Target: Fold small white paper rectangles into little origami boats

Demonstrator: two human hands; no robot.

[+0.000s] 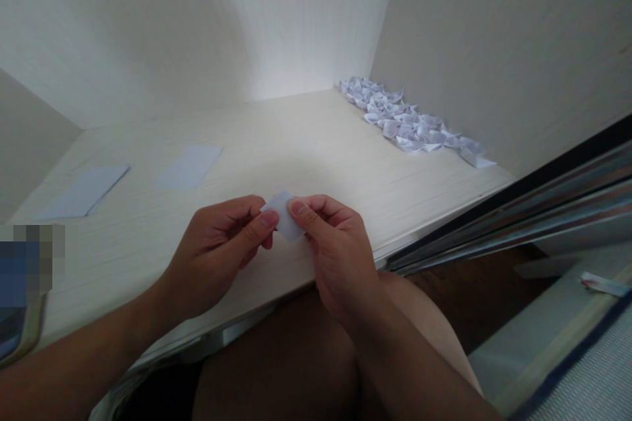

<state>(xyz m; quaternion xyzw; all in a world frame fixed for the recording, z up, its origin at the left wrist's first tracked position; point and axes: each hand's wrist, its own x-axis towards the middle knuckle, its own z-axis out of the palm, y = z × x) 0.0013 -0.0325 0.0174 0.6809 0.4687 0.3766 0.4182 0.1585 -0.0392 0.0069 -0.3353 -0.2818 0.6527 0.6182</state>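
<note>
Between both hands, above the front edge of the pale table, is a small folded piece of white paper [287, 222]. My left hand [220, 243] pinches its left corner between thumb and fingers. On the right side, my right hand [338, 243] grips the same paper, thumb pressed on its face. The other fingers of both hands are curled behind it, so the paper's back is hidden. Beyond my left hand a flat white sheet [190, 168] lies on the table, and a stack of white sheets [85, 192] lies further left.
Many folded white paper pieces [405, 120] lie heaped along the right wall of the table [276, 135]. A partly blurred device [20, 302] sits at the left edge. Dark metal rails [494, 210] run along the right. My legs are under the table's front edge.
</note>
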